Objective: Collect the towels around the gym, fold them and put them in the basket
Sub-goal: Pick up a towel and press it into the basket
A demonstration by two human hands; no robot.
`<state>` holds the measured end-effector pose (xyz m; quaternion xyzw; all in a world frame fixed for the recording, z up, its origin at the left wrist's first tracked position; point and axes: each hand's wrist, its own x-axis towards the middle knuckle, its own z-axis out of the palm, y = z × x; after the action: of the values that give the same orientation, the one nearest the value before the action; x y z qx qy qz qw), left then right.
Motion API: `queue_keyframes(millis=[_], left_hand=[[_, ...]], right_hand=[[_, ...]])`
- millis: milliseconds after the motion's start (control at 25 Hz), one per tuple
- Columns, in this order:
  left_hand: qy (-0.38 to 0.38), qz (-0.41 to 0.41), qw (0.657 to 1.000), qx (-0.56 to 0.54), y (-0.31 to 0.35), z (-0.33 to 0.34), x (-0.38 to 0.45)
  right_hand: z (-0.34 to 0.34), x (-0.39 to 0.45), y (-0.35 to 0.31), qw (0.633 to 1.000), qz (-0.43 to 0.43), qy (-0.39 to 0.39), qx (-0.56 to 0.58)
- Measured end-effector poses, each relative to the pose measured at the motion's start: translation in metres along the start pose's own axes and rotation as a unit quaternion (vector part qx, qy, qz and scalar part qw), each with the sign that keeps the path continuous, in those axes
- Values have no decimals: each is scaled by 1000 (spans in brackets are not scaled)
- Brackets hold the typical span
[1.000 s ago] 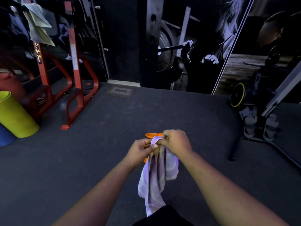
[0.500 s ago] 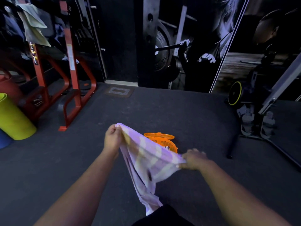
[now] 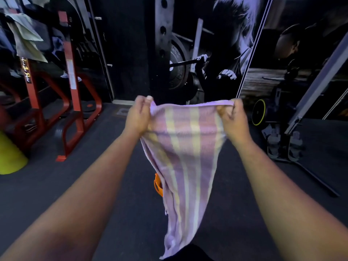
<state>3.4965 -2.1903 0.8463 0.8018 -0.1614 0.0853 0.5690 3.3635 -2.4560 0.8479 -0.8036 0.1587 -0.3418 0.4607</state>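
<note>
holding the towel [image 3: 185,140] up in front of the body, the left hand [image 3: 138,114] pinches one top corner and the right hand [image 3: 232,119] pinches the other, so the upper hem is stretched nearly straight between them. the cloth hangs below in lilac and pale yellow stripes, narrowing to a loose tail near the bottom of the view, above the dark floor [image 3: 94,166]. it looks light, soft and limp: it will sag wherever it is not held, so the corners and hems are the places to take it, and a fold will probably need both top corners brought together while the tail swings free. a sliver of the orange basket [image 3: 157,184] shows on the floor just left of the hanging cloth, mostly hidden behind it. another cloth [image 3: 26,40] is draped on the red rack [image 3: 72,87] toward the left. the rack carries a pale sticker and a yellow-lettered strip, but neither can be read.
</note>
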Motion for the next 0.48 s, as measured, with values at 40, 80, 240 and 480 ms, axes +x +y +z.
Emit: queue_keyframes(millis=[40, 80, 240, 480], left_hand=[[-98, 44, 986, 128, -3, -5, 0], [-186, 73, 956, 216, -8, -9, 0], [-236, 241, 876, 346, -21, -12, 14], [-38, -81, 980, -177, -25, -7, -5]], right_hand=[[-9, 1, 5, 994, -5, -89, -70], [-15, 0, 13, 975, -5, -172, -140], [-26, 0, 20, 917, -48, -221, -328], [-30, -4, 16, 990, 30, -137, -5]])
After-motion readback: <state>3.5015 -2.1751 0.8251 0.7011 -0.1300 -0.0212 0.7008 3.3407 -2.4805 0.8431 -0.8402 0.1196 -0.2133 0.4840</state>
